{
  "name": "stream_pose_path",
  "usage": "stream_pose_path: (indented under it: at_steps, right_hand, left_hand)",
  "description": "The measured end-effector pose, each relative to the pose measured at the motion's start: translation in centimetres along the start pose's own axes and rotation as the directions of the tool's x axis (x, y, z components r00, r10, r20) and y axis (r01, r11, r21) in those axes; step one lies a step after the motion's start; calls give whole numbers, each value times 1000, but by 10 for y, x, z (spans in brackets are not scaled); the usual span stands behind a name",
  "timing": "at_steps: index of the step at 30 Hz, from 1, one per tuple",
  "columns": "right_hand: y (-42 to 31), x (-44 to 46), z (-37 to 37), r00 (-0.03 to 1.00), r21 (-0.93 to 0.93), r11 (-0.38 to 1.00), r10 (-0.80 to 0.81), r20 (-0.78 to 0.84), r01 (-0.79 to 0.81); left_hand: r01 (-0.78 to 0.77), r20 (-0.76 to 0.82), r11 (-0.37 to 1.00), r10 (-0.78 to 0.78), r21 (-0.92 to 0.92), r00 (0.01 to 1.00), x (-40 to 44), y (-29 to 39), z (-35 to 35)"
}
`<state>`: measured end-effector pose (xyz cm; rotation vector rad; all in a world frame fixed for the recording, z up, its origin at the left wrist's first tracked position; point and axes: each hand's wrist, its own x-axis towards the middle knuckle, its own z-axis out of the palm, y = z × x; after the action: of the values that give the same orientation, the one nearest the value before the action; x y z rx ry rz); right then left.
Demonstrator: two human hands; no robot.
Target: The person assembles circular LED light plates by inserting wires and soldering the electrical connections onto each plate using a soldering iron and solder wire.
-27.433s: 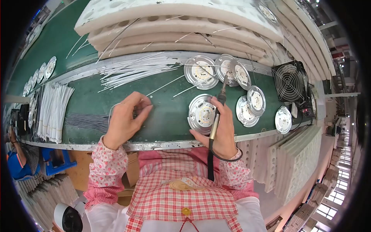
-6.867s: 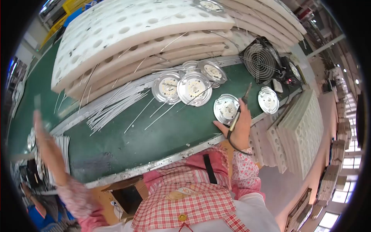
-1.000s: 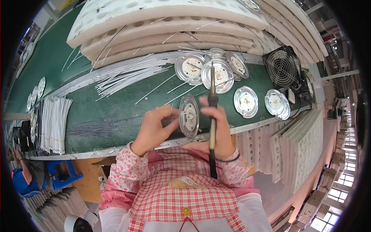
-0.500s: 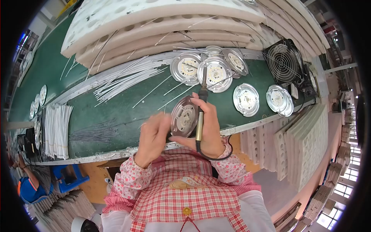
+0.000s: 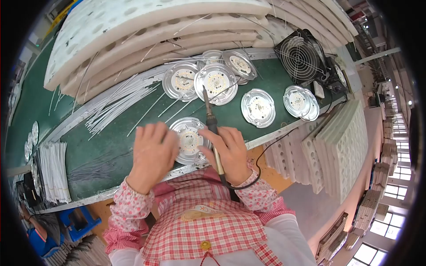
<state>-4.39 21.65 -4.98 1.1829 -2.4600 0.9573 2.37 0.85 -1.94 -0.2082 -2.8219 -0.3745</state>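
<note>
A soldering iron (image 5: pixel 211 122) with a dark grip and brass-coloured rear lies across my right hand (image 5: pixel 233 155), held between thumb and fingers, its tip pointing away from me. Between my hands a round silver LED lamp board (image 5: pixel 190 139) lies face up near the bench edge. My right fingertips reach its right rim. At its left side my left hand (image 5: pixel 153 153) has its fingers apart and slightly blurred; they overlap the rim, and I cannot tell whether they touch it. Just beyond lie several more lamp boards (image 5: pixel 216 84), some overlapping.
Bundled white wires (image 5: pixel 54 170), loose white wires (image 5: pixel 120 102) and dark wires (image 5: pixel 95 168) lie on the green bench (image 5: pixel 111 144). A black fan (image 5: pixel 299 57) stands at back right. Foam trays (image 5: pixel 155 26) are stacked behind; others (image 5: pixel 339 150) stand right. The iron's cord (image 5: pixel 255 177) loops beside my right wrist.
The lamp board, tilted up in my right hand before, now lies face up on the bench. My left hand has spread its fingers. The camera view has shifted.
</note>
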Motion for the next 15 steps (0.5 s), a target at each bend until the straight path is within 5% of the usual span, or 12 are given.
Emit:
stream_pose_path:
  at_steps: [3,4,7,11,15]
  right_hand:
    - [-6,19,-18,993,131,985,-118,23,114]
    - [-2,21,-17,988,146,979,-147,41,140]
    - [7,11,-12,963,269,956,-175,205,117]
    - [-5,10,-3,991,296,955,-60,117,23]
    - [-3,6,-8,954,319,941,-193,230,113]
  left_hand:
    - [-146,140,981,163,-125,977,-6,12,-3]
    - [-188,56,974,197,-129,979,-2,14,-8]
    - [7,218,941,72,-339,973,-7,1,-28]
    - [-119,185,958,170,-260,968,-15,5,-26]
    - [-116,170,944,175,-310,970,-18,9,-25]
